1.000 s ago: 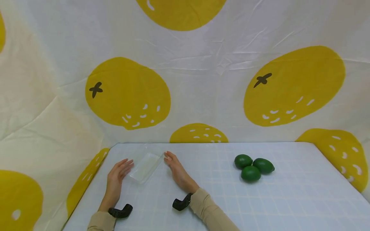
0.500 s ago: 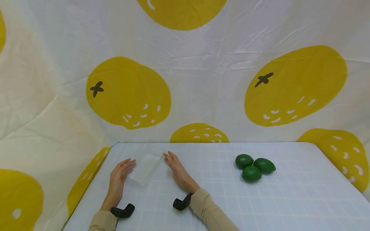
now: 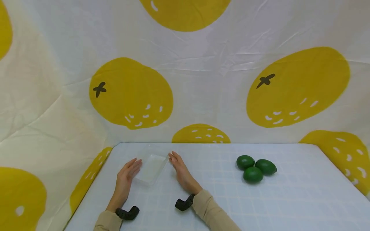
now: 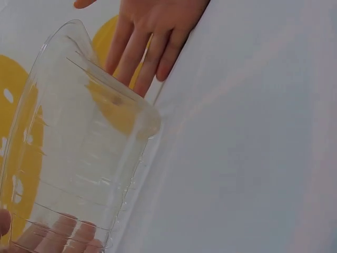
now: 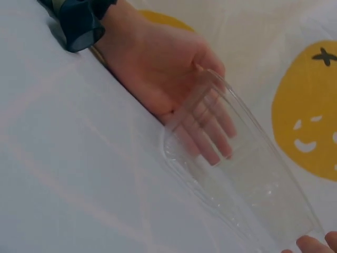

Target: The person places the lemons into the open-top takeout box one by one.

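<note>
Head view: the clear tray (image 3: pixel 151 167) lies on the table (image 3: pixel 219 199) between the left hand (image 3: pixel 127 175) and right hand (image 3: pixel 180 170), both flat, fingers straight, flanking it. Limes (image 3: pixel 255 168) sit well apart.

Left wrist view: the right hand's fingers (image 4: pixel 145 47) are straight behind the tray's (image 4: pixel 79 153) wall.

Right wrist view: the left palm (image 5: pixel 158 68) braces the tray's (image 5: pixel 247 174) far side, steadying it.

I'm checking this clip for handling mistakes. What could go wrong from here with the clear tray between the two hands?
1. The clear plastic tray looks thin and is only flanked by straight fingers; the left hand and right hand have no real grip, so it may slip or tip if lifted.
2. Squeezing from both sides might buckle its walls.
3. It sits near the table's left edge, so a sideways push might send it off.
</note>
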The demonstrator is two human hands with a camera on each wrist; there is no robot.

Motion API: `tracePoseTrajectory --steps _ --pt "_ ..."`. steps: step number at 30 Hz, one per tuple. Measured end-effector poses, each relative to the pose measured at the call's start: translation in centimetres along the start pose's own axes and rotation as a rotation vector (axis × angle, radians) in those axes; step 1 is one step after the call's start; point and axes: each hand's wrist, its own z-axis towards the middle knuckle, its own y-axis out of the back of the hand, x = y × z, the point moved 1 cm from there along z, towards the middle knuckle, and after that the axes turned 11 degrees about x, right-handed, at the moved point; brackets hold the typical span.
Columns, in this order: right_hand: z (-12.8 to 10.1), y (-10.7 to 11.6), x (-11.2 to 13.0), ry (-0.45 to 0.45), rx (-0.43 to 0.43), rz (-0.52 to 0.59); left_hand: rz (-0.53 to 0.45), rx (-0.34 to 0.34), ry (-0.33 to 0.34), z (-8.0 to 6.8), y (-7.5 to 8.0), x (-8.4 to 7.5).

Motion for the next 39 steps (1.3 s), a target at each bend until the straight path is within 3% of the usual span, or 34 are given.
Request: tracePoseTrajectory --steps 8,16,23,30,39 --pt "-1.0 0.5 0.2 0.002 -0.019 -0.018 0.008 0.045 0.037 0.1 -1.5 0.3" --pt "-1.8 1.0 0.4 0.003 -0.021 -0.050 -0.008 0.035 0.108 0.2 -2.7 0.6" --pt "-2.4 1.3 0.8 -0.003 -0.025 -0.028 -0.005 0.072 0.086 0.2 -3.6 0.8" --pt "-3.1 1.7 1.1 -0.011 -0.010 -0.066 0.046 0.109 0.129 0.2 -4.7 0.8" --pt "-4.0 2.2 1.6 -0.002 0.008 -0.100 0.041 0.147 0.114 0.4 -6.2 1.2"
